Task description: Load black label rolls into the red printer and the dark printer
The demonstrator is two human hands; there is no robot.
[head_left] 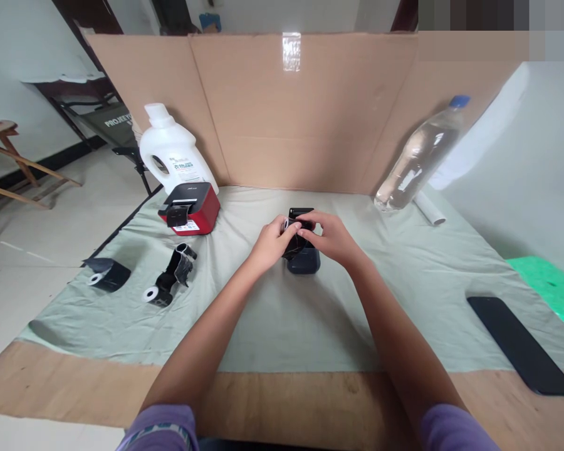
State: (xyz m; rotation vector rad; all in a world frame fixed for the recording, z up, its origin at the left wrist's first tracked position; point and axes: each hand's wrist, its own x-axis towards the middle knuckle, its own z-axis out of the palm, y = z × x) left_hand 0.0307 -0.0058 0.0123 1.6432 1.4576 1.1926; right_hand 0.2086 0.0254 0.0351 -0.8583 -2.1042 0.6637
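Both hands meet over a small dark blue-black printer (303, 261) at the middle of the green cloth (282, 313). My left hand (269, 240) is closed, pinching a black ribbon roll with a white core (291, 241) at the printer's open top. My right hand (326, 236) is closed too, its fingers gripping the same roll and the raised black lid (301, 213). The lower half of the printer shows below my fingers.
A red and black printer (189, 208) stands at the back left before a white jug (175, 150). Two black ribbon rolls (107, 274) (172, 282) lie at left. A clear bottle (418, 156) leans on the cardboard wall. A black phone (521, 343) lies at right.
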